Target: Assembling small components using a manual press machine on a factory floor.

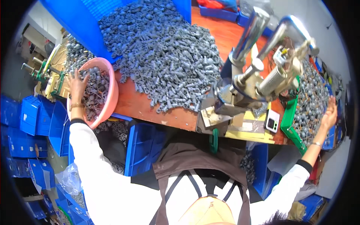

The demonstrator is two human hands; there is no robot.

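My left hand (pixel 77 89) lies over the left rim of a pink basin (pixel 111 90), fingers spread and thumb towards the inside. The basin holds small grey ball-shaped parts (pixel 98 83) with thin stems, and it overhangs the table's left front edge. Far to the right, my right hand (pixel 329 114) is open, fingers stretched out, beside a heap of grey ball-ended parts (pixel 307 108) behind a green tray wall (pixel 289 116). Whether its fingertips touch anything is unclear. A large pile of grey tubular parts (pixel 176 63) covers the middle of the orange table (pixel 144 107).
A metal hand press (pixel 243 86) with chrome levers stands right of the pile. Near its base lies a small white device (pixel 272 121). A tipped blue crate (pixel 80 26) backs the pile. Blue bins (pixel 140 148) stand below the table and at left.
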